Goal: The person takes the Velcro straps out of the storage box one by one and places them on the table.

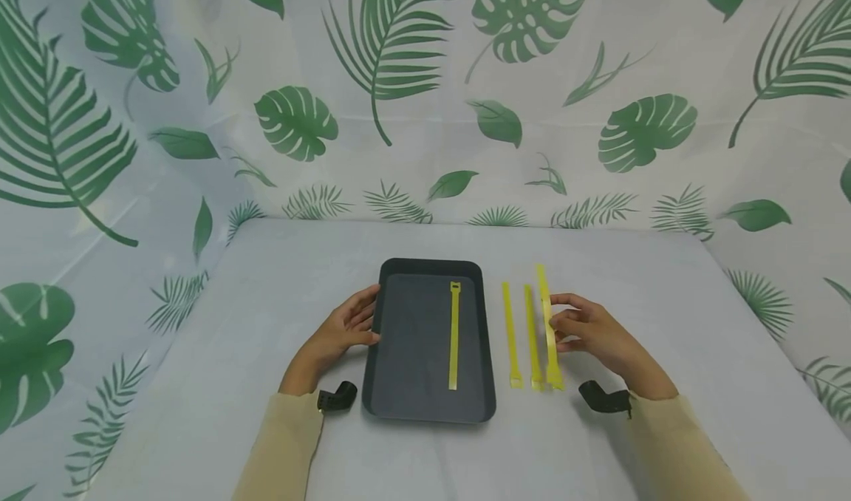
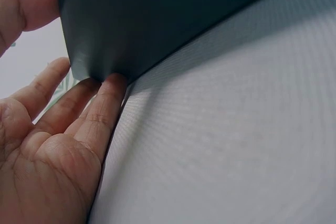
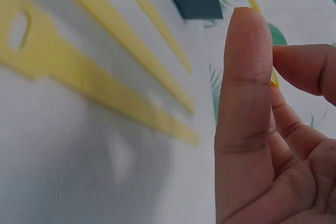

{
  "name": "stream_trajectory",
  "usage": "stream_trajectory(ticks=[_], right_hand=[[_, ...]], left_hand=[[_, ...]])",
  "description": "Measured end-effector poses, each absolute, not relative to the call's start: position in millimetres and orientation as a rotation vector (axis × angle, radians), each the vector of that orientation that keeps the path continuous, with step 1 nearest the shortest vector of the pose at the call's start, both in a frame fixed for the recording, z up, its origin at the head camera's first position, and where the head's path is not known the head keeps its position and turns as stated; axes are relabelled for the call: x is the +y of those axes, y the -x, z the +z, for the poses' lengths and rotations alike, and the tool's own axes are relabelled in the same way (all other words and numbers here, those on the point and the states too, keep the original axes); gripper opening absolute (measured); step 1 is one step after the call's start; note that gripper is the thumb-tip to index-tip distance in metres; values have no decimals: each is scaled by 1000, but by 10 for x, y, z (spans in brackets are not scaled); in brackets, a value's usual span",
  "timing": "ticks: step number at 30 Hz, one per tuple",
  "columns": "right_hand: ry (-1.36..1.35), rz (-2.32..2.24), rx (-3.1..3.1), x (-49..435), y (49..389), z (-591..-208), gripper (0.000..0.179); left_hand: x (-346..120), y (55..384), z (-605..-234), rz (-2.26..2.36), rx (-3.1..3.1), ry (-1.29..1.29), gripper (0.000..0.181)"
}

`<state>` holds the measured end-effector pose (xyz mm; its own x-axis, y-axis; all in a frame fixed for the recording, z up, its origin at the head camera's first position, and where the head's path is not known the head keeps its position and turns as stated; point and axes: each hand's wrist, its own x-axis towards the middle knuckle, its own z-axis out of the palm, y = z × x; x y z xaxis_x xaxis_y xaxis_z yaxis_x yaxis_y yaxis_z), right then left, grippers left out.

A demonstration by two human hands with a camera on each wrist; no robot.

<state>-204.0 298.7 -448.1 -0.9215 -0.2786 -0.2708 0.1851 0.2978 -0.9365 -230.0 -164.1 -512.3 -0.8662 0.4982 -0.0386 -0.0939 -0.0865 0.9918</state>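
Observation:
A dark grey tray (image 1: pixel 412 353) lies on the table with one yellow cable tie (image 1: pixel 455 338) inside, towards its right side. My left hand (image 1: pixel 339 335) rests against the tray's left wall, its fingertips on the outer side in the left wrist view. Right of the tray, my right hand (image 1: pixel 588 329) pinches a thin yellow cable tie (image 1: pixel 546 309) between thumb and forefinger. Its slotted end hangs towards me. In the right wrist view the thumb and fingers hide most of this tie, while several other ties (image 3: pixel 105 77) lie flat on the cloth beside the thumb.
A white cloth (image 1: pixel 266 264) covers the table. Behind it and at both sides hangs a white curtain (image 1: pixel 425 146) printed with green leaves. Black camera mounts (image 1: pixel 337 396) are strapped at both wrists, over beige sleeves (image 1: pixel 282 442).

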Motion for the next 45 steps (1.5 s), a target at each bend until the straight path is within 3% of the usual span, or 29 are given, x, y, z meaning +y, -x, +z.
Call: stream_trajectory(ticks=[13,39,45], right_hand=[[-36,-1581,2173,3277,2060,-4593,63],[-233,-1077,2559,3184,2103,-4559,37],[-166,-970,2667,3171,2083,-4521,31]], left_hand=[[-1648,2310,-5152,2018,1786,-449,101],[-1657,2327,-5150,2031,1770,-457,101],[-1653,2317,-5146,2036,1761,-461,100]])
